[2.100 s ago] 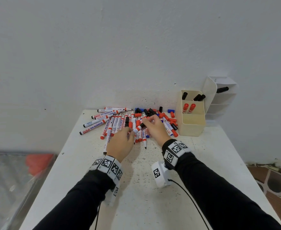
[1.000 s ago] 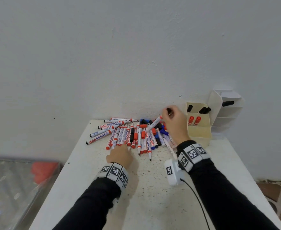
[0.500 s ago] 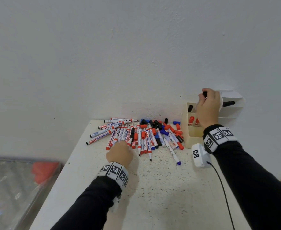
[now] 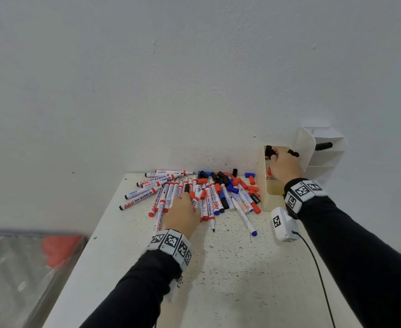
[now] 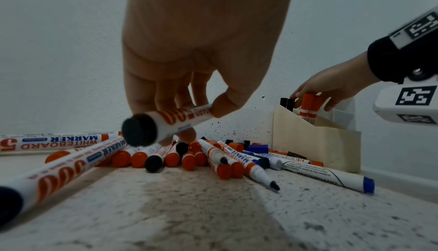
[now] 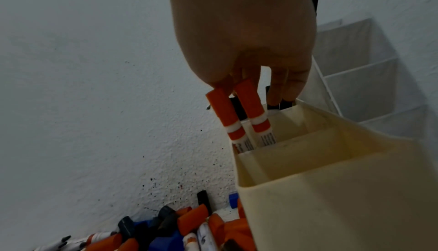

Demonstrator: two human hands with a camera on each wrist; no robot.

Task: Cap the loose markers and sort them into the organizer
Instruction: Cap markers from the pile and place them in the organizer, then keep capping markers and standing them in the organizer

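Entry, as I logged it from the remote station.

Left hand [image 5: 201,52]: I found it pinching one whiteboard marker [image 5: 166,124] between thumb and fingers, lifted just clear of the heap, its black end toward the wrist camera. In the head view the same hand sat at the near edge of the pile.

Right hand [image 4: 283,165]: I saw it reaching into the top of the cream organizer [image 4: 267,185], fingers pointing down among the black-capped markers [image 4: 269,151] in the rear compartment. I could not tell whether it gripped any of them. Two red-capped markers [image 6: 239,112] stood upright in the middle compartment, just under the fingers; the front compartment showed only bare walls.

Loose markers [image 4: 204,195]: red, black and blue, capped and uncapped, lay fanned across the back of the white table [image 4: 230,280], left of the organizer. One uncapped marker with a blue end [image 4: 246,220] lay at the near right of the pile. Loose caps [image 4: 249,175] lay scattered near the wall.

White slotted rack [image 4: 322,157]: it stood just behind the organizer against the wall, one black marker [image 4: 323,146] lying in its top slot.
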